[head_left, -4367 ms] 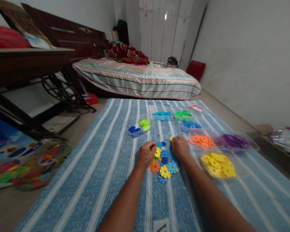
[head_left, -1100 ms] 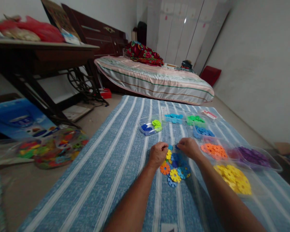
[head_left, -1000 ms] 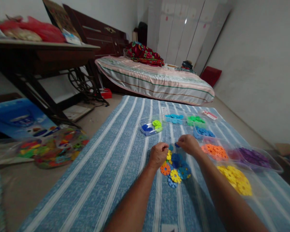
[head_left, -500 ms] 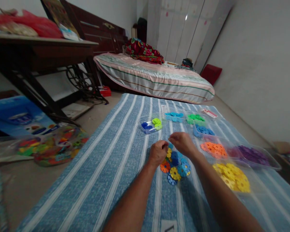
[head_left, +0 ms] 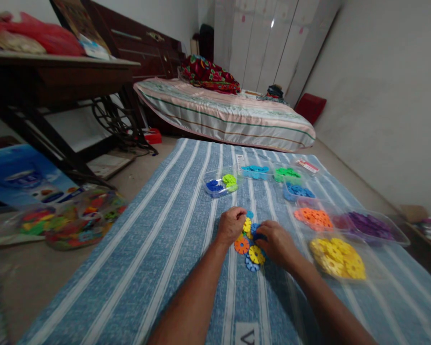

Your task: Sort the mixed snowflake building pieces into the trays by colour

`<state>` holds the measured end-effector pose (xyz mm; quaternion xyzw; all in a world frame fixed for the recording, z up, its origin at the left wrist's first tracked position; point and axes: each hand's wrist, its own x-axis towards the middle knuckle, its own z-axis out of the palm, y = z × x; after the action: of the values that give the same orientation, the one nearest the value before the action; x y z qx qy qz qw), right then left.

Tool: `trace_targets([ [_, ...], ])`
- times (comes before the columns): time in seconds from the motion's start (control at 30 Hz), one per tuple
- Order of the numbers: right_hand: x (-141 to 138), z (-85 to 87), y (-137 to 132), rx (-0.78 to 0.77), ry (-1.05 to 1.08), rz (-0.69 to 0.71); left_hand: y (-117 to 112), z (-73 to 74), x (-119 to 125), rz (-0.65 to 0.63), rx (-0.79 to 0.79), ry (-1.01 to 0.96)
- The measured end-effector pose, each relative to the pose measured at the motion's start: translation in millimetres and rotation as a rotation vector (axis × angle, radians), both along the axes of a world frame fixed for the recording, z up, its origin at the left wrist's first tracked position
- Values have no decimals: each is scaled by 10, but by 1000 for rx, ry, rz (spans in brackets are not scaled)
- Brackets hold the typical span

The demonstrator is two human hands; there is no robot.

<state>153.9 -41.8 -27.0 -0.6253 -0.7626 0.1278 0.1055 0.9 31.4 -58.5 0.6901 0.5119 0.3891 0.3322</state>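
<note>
A cluster of notched plastic discs lies on the striped cloth, with an orange disc [head_left: 242,246], a yellow disc [head_left: 256,255] and a dark-rimmed blue disc [head_left: 252,263] at its near end. My left hand [head_left: 231,226] pinches the cluster's far-left edge, close to a small light-blue disc [head_left: 250,214] and another yellow one. From the right, my right hand [head_left: 277,242] has its fingers curled over blue discs [head_left: 255,230] in the same cluster. It covers much of that side, so how the discs join there is hidden.
Clear trays surround the cluster: dark-blue and lime discs [head_left: 229,181], light-blue discs [head_left: 255,171], green discs [head_left: 287,173], blue discs [head_left: 299,189], orange discs [head_left: 313,218], purple discs [head_left: 369,225] and yellow discs [head_left: 337,257]. A bag of colourful pieces [head_left: 82,223] is at left.
My right hand has come down from above the far end of the cluster onto its right side. My left hand stays at the left edge. The view has shifted slightly.
</note>
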Motion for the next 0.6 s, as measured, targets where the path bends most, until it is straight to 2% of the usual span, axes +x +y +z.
trace_targets([
  [0.17,68,-12,8,0,92,5,-3,-2,2,2,6,3],
  [0.3,109,90,118,-19,111,5,-8,-7,7,1,2,-1],
  [0.47,-63,417,569,59,108,-24,-2,-34,3,-8,3,-24],
  [0.6,-355,724,986,264,302,-68,23,-65,9,-23,4,-14],
])
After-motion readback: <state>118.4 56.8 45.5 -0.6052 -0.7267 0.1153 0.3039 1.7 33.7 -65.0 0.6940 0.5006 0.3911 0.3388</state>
